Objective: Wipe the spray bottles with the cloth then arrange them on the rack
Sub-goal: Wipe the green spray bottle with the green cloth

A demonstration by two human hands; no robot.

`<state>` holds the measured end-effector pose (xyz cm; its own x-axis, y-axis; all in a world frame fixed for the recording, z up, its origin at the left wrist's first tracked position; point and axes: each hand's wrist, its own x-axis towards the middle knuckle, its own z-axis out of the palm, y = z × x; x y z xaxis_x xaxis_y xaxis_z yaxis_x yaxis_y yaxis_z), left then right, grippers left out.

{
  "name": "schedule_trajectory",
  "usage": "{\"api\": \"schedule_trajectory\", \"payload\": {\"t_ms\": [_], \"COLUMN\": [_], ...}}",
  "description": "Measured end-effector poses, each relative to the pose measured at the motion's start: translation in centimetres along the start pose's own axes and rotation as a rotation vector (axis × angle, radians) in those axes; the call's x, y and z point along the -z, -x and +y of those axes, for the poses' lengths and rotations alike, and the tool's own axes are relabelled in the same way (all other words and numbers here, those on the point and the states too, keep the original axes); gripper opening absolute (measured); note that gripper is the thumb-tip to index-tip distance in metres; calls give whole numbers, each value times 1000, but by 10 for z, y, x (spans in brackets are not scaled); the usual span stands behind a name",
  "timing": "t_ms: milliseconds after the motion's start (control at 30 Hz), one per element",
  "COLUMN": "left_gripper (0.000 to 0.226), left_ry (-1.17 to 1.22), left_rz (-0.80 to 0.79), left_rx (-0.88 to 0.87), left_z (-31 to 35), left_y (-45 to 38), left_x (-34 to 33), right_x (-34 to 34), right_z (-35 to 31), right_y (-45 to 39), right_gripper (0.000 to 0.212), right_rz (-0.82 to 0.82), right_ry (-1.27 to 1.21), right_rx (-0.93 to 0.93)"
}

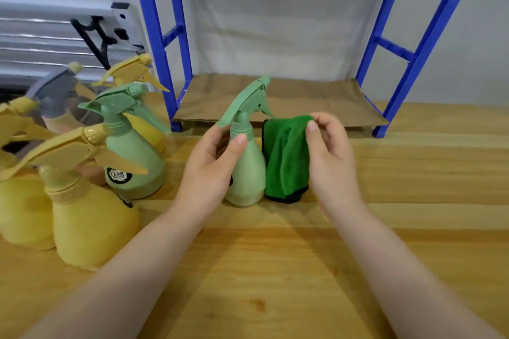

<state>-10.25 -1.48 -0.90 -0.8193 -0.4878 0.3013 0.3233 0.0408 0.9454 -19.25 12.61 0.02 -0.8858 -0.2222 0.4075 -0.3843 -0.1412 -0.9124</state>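
**Green bottle held at centre, cloth hanging beside it**

At the centre of the frame the left hand (212,165) grips a pale green spray bottle (246,170), fingers curled round its far side and the thumb pressed across its narrow shoulder. The bottle stands upright with its trigger head pointing toward the upper right; whether its base touches the wooden tabletop (275,270) or hangs just above it cannot be told.

Just right of the bottle, the right hand (330,157) pinches the top edge of a dark green microfibre cloth (286,157) with a black hem. The cloth hangs down in folds and touches the bottle's right side.

Behind the hands, in the upper half of the frame, stands a blue metal rack (157,44). Its bottom shelf (275,96) is lined with brown cardboard and carries no bottles.

On the left side of the frame a cluster of other spray bottles waits on the tabletop: a second green bottle (132,157) with a round black label, a large yellow bottle (88,217) nearest the lower left, another yellow bottle (19,206) cut by the left edge, a yellow trigger head (129,71) showing behind the green one, and a grey-headed bottle (55,96), blurred, farther back.
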Motion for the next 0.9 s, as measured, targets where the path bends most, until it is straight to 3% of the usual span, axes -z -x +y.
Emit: {"api": "schedule_trajectory", "payload": {"t_ms": [267,467,600,733,900], "left_gripper": [23,38,33,30,28], "left_ry": [19,26,90,151,195], "left_rz": [-40,-66,4,36,75], "left_rx": [-58,-15,59,79,62], "left_z": [-1,-4,0,2,3], "left_y": [-1,10,9,8,7], "left_x": [-11,-17,-18,-17,-16], "right_x": [-14,-14,-14,-16,-16], "right_z": [7,10,11,14,12], "right_y": [24,26,29,32,33], "right_gripper": [11,15,30,54,61], "right_rz": [-127,-166,-278,-424,-473], "right_ry": [-69,-34,68,345,479], "right_rx": [68,90,117,175,178]}}
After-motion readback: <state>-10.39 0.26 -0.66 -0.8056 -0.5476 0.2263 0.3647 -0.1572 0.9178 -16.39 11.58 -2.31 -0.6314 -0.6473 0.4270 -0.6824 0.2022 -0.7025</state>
